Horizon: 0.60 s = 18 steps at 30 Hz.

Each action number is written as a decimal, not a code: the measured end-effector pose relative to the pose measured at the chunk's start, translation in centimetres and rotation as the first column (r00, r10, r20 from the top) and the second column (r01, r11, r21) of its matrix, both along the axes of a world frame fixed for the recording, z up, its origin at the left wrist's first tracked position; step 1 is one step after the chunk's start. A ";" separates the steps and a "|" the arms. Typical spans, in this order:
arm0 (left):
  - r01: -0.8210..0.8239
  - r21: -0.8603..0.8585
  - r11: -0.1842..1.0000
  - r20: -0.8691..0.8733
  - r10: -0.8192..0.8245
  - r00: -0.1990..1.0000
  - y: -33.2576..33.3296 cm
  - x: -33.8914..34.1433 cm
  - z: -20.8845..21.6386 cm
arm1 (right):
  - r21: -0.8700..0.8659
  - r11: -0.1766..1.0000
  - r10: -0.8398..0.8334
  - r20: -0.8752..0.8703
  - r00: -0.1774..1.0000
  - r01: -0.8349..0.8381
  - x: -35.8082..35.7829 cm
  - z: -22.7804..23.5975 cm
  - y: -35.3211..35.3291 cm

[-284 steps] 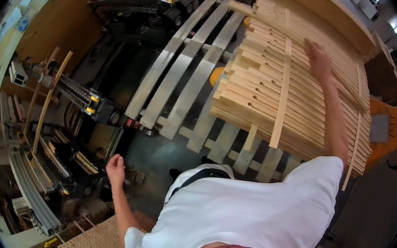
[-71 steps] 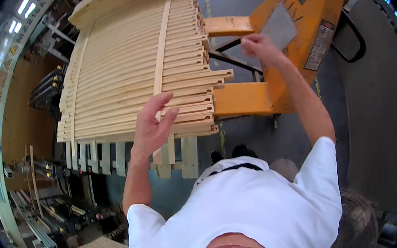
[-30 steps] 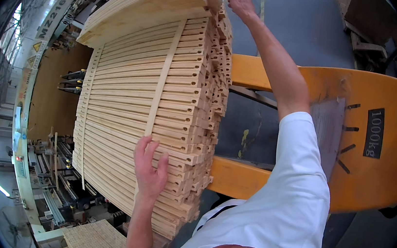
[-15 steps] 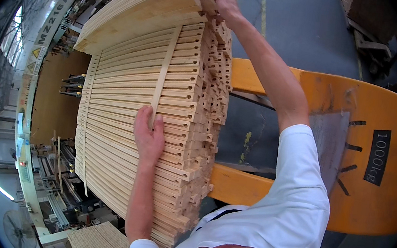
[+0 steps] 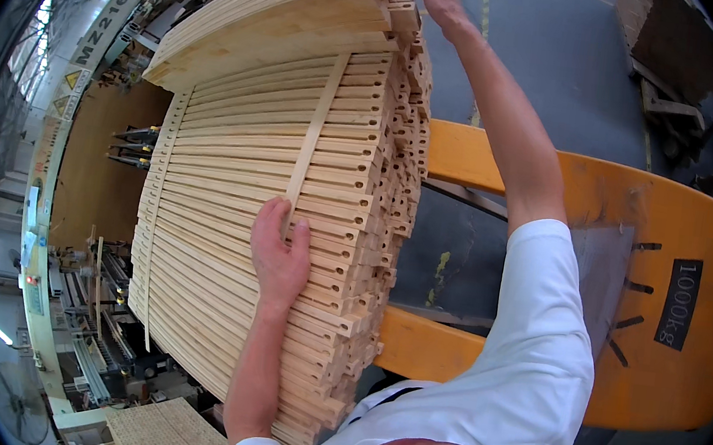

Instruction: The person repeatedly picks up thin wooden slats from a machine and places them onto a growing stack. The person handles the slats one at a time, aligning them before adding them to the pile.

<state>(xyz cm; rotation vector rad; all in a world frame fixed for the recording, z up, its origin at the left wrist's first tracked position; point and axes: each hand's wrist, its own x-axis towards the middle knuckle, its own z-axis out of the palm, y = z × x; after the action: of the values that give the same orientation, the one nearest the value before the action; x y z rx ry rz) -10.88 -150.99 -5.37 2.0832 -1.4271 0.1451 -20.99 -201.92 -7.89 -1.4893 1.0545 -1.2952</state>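
A tall stack of pale wooden slats [image 5: 235, 209] with slotted ends fills the middle. Across it lies a thin wooden strip [image 5: 319, 130]; its near end runs between the thumb and fingers of my left hand [image 5: 281, 253], which rests on the slats and is closed on the strip. On the far part of the stack, a row of boards [image 5: 281, 34] stands higher than the rest. Off to the right of these boards' ends is my right hand [image 5: 443, 6], fingers stretched out, holding nothing and apart from the wood.
A second thin strip [image 5: 157, 226] crosses the slats' left ends. An orange pallet truck [image 5: 673, 223] stands to the right, its forks reaching toward the stack. Machinery [image 5: 104, 317] and a fan [image 5: 21, 402] are at left. A dark cart [image 5: 677, 74] stands far right.
My right hand has come off the ends of the raised boards and moved to the right, its fingers straightening. My left hand stays at the strip's end. The view has shifted slightly.
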 end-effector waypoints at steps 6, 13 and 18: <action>-0.015 0.017 1.000 0.012 0.015 1.000 -0.4 -0.3 0.4 | 0.161 0.939 0.264 0.229 0.937 -0.304 3.4 -1.3 -5.5; -0.018 0.007 1.000 -0.005 0.018 1.000 -0.3 -0.1 0.2 | 0.133 0.942 0.290 0.141 0.946 -0.309 4.4 -2.0 -6.9; -0.016 0.008 1.000 -0.013 0.016 1.000 -0.6 -0.2 0.4 | 0.069 0.967 0.242 0.028 0.970 -0.244 4.2 -2.0 -6.9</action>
<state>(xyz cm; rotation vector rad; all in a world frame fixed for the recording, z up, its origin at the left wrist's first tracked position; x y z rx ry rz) -11.10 -151.61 -4.99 2.0985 -1.4053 0.1322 -16.81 -208.78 -9.88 -1.4969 0.8666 -1.0854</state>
